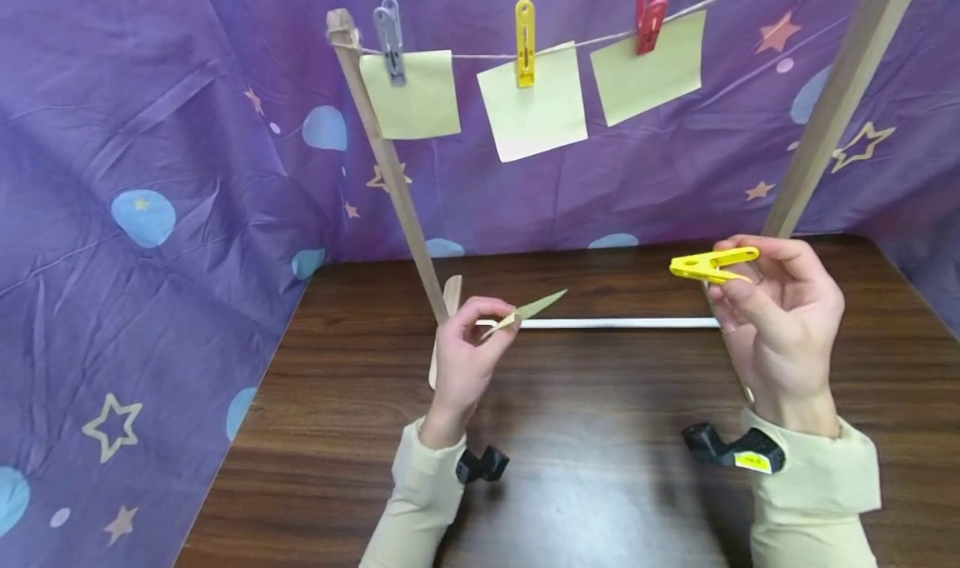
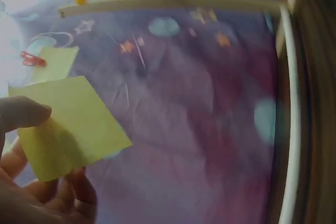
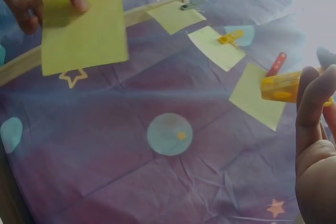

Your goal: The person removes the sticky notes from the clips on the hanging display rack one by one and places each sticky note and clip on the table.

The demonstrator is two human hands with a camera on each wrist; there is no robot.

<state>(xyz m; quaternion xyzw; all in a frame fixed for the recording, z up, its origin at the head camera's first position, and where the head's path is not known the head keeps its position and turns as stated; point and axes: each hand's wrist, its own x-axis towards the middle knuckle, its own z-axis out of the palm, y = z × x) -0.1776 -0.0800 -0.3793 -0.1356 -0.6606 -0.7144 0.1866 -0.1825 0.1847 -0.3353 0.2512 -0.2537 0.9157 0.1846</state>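
The left hand (image 1: 468,356) pinches a square yellow paper note (image 2: 86,119) and the right hand (image 1: 795,326) a yellow plastic clothespin (image 1: 693,266), both off the thin beige twine (image 1: 483,57), so hanging seems in preparation, likely calling for raising the note next.

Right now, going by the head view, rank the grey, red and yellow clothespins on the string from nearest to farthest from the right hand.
Nearest the right hand first:
1. Red clothespin: right end of the row.
2. Yellow clothespin: middle of the row.
3. Grey clothespin: left end, near a wooden post.
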